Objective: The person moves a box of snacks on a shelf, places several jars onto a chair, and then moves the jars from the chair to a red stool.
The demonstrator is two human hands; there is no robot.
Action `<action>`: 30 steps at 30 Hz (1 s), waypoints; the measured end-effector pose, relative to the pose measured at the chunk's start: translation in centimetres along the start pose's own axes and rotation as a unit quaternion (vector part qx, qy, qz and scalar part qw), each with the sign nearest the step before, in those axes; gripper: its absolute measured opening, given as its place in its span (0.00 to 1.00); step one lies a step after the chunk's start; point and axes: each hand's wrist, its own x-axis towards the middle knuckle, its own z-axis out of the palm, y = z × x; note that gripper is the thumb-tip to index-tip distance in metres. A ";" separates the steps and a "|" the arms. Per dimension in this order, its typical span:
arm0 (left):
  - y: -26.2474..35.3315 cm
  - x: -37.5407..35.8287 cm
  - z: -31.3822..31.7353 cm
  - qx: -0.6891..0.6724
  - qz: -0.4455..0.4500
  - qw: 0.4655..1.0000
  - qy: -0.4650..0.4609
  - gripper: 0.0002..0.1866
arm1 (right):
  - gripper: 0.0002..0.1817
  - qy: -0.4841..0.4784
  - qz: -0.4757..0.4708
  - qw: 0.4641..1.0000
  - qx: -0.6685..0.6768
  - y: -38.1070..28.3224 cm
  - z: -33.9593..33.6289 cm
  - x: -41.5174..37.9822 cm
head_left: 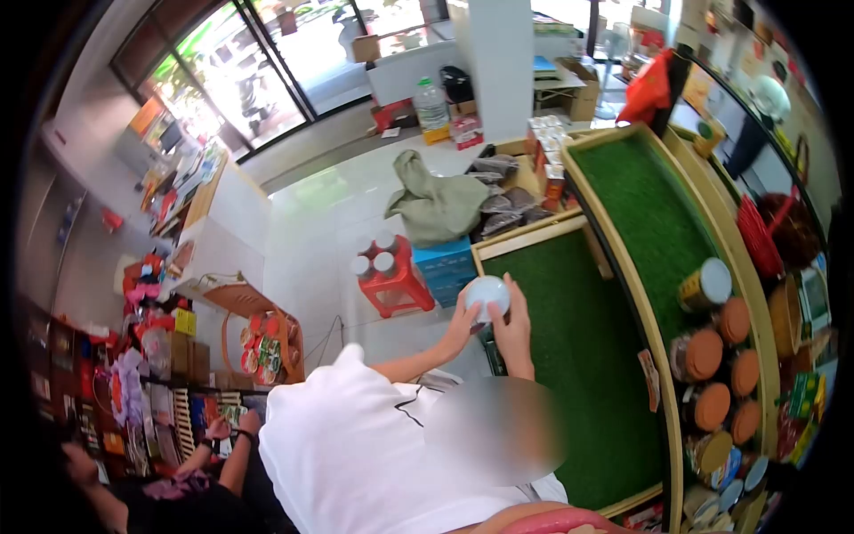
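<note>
A round container with a pale bluish-white top (487, 295) is held up in front of me between both hands. My left hand (460, 324) is closed around its left side, and my right hand (512, 322) grips it from the right. The container's lower part is hidden by my fingers. Just beyond my hands, a red plastic stool (396, 287) carries three similar white-topped containers (384, 262). Beside the stool are stacked blue boxes (443, 267), with a grey-green cloth (438, 203) draped over them.
To my right stands a wood-edged display with green turf shelves (583, 374). Orange-lidded jars (712, 407) and a white-topped can (707, 285) stand on its upper tier. A wicker chair (289, 334) holds red packages. At lower left another person's arms (233, 454) show.
</note>
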 end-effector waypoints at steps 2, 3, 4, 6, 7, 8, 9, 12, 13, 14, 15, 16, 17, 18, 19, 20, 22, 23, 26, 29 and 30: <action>-1.3 -0.8 -4.8 0.000 -0.004 0.997 0.072 0.30 | 0.35 -0.061 0.026 0.998 -0.005 0.5 4.5 -0.6; -2.5 -0.2 -7.6 0.019 0.017 0.996 0.084 0.30 | 0.36 -0.081 0.023 0.996 0.017 2.2 7.2 -0.8; -4.1 0.9 -10.7 0.037 0.035 0.994 0.095 0.30 | 0.38 -0.102 0.022 0.994 0.036 3.8 9.8 -1.2; -3.1 0.4 -13.5 0.039 0.022 0.989 0.138 0.30 | 0.40 -0.166 0.111 0.973 0.113 3.9 13.7 -1.0; -1.3 0.0 -14.4 0.017 0.008 0.990 0.140 0.29 | 0.40 -0.179 0.147 0.960 0.159 3.7 15.4 -1.1; 0.5 -0.4 -15.3 -0.005 -0.005 0.990 0.142 0.28 | 0.40 -0.188 0.184 0.943 0.202 2.6 17.0 -0.9; 0.9 -0.3 -16.8 -0.011 -0.008 0.989 0.146 0.27 | 0.40 -0.198 0.216 0.930 0.220 0.9 18.0 -0.5; -1.1 0.7 -22.9 0.034 -0.014 0.992 0.118 0.30 | 0.41 -0.179 0.210 0.943 0.185 1.5 23.4 -0.9; -2.0 1.1 -25.0 0.047 -0.015 0.991 0.121 0.30 | 0.40 -0.176 0.226 0.939 0.187 1.9 25.2 -1.1; -2.8 1.5 -27.2 0.060 -0.017 0.990 0.125 0.30 | 0.40 -0.184 0.249 0.932 0.188 3.3 27.1 -1.5; -3.1 1.7 -29.0 0.057 -0.025 0.990 0.129 0.30 | 0.39 -0.190 0.270 0.925 0.190 4.4 28.8 -1.7; -2.8 1.6 -30.4 0.042 -0.027 0.990 0.132 0.30 | 0.39 -0.198 0.284 0.919 0.188 4.3 30.3 -1.4; -2.6 1.6 -31.8 0.026 -0.029 0.990 0.136 0.30 | 0.39 -0.205 0.298 0.913 0.187 4.2 31.8 -1.2; -1.3 1.5 -33.0 -0.001 -0.021 0.990 0.142 0.29 | 0.38 -0.214 0.308 0.908 0.188 4.0 33.0 -0.8; -0.3 1.8 -34.2 -0.025 -0.011 0.989 0.148 0.29 | 0.39 -0.224 0.290 0.914 0.175 3.9 34.3 -0.4; 0.0 2.4 -35.7 -0.030 0.008 0.987 0.158 0.28 | 0.40 -0.232 0.272 0.919 0.165 3.9 35.7 0.0; 0.4 3.3 -38.4 -0.024 0.029 0.983 0.178 0.27 | 0.41 -0.253 0.250 0.919 0.168 4.1 39.3 0.6; 0.7 3.6 -39.8 -0.015 0.033 0.981 0.188 0.27 | 0.41 -0.267 0.241 0.916 0.177 4.8 40.6 1.6; 2.0 5.7 -41.3 0.034 0.041 0.973 0.223 0.25 | 0.43 -0.283 0.206 0.913 0.211 5.4 43.5 4.6; 1.7 9.0 -43.6 0.040 0.042 0.964 0.261 0.25 | 0.43 -0.316 0.226 0.906 0.167 7.1 46.3 7.5; 1.5 10.2 -44.5 0.030 0.031 0.961 0.273 0.26 | 0.43 -0.307 0.219 0.916 0.136 7.8 47.4 8.2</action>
